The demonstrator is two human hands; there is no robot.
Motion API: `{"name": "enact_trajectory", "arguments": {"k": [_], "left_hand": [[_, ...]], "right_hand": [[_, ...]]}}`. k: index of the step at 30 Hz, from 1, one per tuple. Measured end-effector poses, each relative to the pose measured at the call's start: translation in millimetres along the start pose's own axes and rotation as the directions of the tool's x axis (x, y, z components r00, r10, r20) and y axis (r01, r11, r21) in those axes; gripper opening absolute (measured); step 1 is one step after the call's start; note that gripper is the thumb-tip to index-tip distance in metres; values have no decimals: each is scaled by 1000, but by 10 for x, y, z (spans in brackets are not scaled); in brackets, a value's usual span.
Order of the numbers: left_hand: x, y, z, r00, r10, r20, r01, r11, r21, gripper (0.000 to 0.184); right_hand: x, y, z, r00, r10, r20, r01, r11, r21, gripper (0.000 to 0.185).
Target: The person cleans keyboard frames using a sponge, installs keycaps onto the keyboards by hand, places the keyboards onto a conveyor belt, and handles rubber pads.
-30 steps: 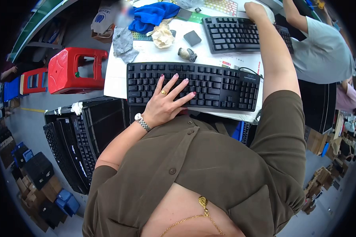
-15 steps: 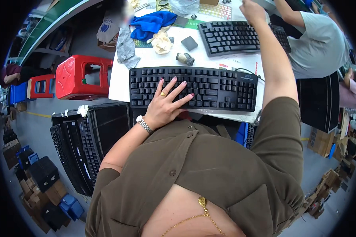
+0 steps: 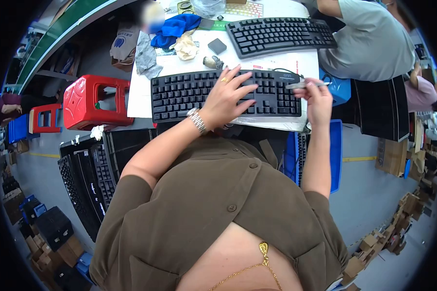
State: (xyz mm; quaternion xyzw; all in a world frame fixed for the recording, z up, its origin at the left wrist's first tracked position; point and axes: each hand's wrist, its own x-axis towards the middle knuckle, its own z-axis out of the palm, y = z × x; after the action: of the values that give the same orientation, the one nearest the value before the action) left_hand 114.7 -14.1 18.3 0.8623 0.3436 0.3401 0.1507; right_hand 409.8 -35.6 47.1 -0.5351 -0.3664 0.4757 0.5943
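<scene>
A black keyboard [image 3: 179, 97] lies along the near edge of the white table. My left hand [image 3: 226, 99], with a ring and a wristwatch, rests on its middle keys, fingers spread. Over the keyboard's right end, my right hand [image 3: 316, 99] pinches a slim grey pen-like tool [image 3: 296, 86], its tip near the upper right keys. A cable runs behind that end. Farther back lies a second black keyboard [image 3: 281, 36], touched by neither hand.
Blue cloth [image 3: 176, 30], grey cloth [image 3: 145, 56], crumpled beige cloth [image 3: 185, 47] and a small dark block [image 3: 217, 46] lie on the table. A red stool [image 3: 82, 102] stands left. Another person [image 3: 374, 39] is at the back right. Keyboards [image 3: 75, 184] stand in a box at lower left.
My right hand has come back from beyond the rear keyboard to the near keyboard's right end, now holding the tool. My left hand has slid rightward over the keys.
</scene>
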Motion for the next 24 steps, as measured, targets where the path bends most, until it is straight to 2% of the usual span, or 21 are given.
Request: {"name": "enact_trajectory", "arguments": {"k": [4, 8, 14, 19, 23, 24], "left_hand": [[333, 18, 362, 1000, 15, -18, -15, 1000, -15, 38], [466, 46, 516, 998, 29, 64, -30, 999, 12, 38], [419, -40, 620, 997, 53, 54, -51, 998, -41, 38], [407, -42, 622, 997, 74, 26, -73, 997, -31, 38], [408, -46, 625, 994, 107, -17, -108, 993, -46, 36], [419, -43, 617, 994, 105, -14, -106, 993, -47, 36]], "right_hand": [[-244, 120, 254, 994, -82, -74, 71, 987, -145, 14], [-244, 220, 320, 988, -133, -81, 106, 955, -278, 14], [-229, 318, 371, 989, -139, -58, 116, 951, -288, 13], [-292, 199, 456, 984, -158, -78, 113, 905, -411, 14], [-320, 157, 482, 962, -269, 50, 233, 711, -663, 15], [-321, 133, 493, 963, -266, 48, 230, 712, -663, 15]]}}
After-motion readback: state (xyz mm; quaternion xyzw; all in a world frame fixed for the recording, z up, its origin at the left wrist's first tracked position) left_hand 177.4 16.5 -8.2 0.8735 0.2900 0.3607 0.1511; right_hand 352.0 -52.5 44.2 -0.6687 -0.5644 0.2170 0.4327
